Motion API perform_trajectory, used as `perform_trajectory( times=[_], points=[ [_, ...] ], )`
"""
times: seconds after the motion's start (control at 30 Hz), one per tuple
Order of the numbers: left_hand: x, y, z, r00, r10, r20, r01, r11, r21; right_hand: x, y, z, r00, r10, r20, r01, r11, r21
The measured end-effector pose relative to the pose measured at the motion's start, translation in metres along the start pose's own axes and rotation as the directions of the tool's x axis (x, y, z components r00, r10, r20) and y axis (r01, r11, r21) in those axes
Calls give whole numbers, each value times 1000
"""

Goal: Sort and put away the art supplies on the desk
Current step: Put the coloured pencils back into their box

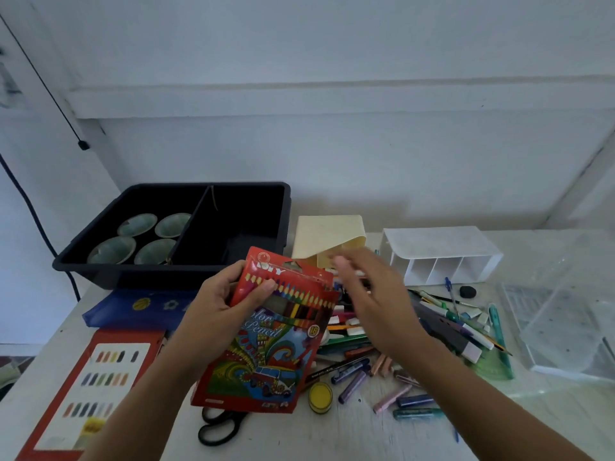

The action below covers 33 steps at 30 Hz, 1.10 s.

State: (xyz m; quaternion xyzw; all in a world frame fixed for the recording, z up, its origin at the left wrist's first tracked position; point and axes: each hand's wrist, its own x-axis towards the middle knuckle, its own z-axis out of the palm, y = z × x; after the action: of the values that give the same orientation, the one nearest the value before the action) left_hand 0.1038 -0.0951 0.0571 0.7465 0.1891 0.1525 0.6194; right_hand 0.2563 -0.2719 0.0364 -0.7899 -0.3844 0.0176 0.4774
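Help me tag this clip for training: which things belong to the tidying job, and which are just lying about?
Job: coloured pencil box gripped by left hand; right hand; loose crayons; scissors; yellow paint pot; black tray; white organiser.
Lying about: hanging cord; wall ledge.

Red pencil box (266,341) with swirly multicoloured print, black tray (246,261), cream holder (327,234), perhaps yellow paint pot (320,396).
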Motion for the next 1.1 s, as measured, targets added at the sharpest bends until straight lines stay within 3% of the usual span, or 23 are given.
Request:
perform_trajectory(
  times=[0.07,0.17,0.23,0.3,0.37,0.53,0.63,0.77,0.87,1.0,1.1],
  points=[
    [-1,0,-7,1000,-3,-28,3,1000,-3,-12,21,-8,997,41,-60,-41,999,7],
    [-4,-5,-17,997,-36,-70,34,999,-18,-33,49,-12,971,-56,233,117,959,-259],
    [-6,-9,-20,994,-50,-97,47,998,-37,-44,61,-7,876,-103,471,304,877,-373],
    [-8,-12,-20,992,-57,-114,51,997,-54,-52,70,0,810,-141,570,439,790,-428],
    [-8,-13,-19,992,-58,-114,51,997,-62,-56,70,7,790,-165,591,504,723,-472],
    [-10,-15,-17,994,-46,-99,42,998,-51,-57,70,17,815,-170,554,507,672,-539],
    [-12,-17,-19,992,-42,-117,35,998,-54,-59,71,16,841,-198,504,476,712,-516],
    [-12,-13,-28,987,-39,-158,30,998,-58,-47,61,9,963,-103,247,166,955,-247],
    [-11,-7,-35,988,-24,-153,20,999,-33,-27,41,6,995,-19,97,22,999,-24],
    [-9,0,-39,995,10,-97,-10,1000,-4,8,9,7,994,-95,60,95,995,-3],
    [-7,5,-40,998,31,-47,-30,999,27,32,-13,6,963,-244,113,264,937,-228]
  ],
)
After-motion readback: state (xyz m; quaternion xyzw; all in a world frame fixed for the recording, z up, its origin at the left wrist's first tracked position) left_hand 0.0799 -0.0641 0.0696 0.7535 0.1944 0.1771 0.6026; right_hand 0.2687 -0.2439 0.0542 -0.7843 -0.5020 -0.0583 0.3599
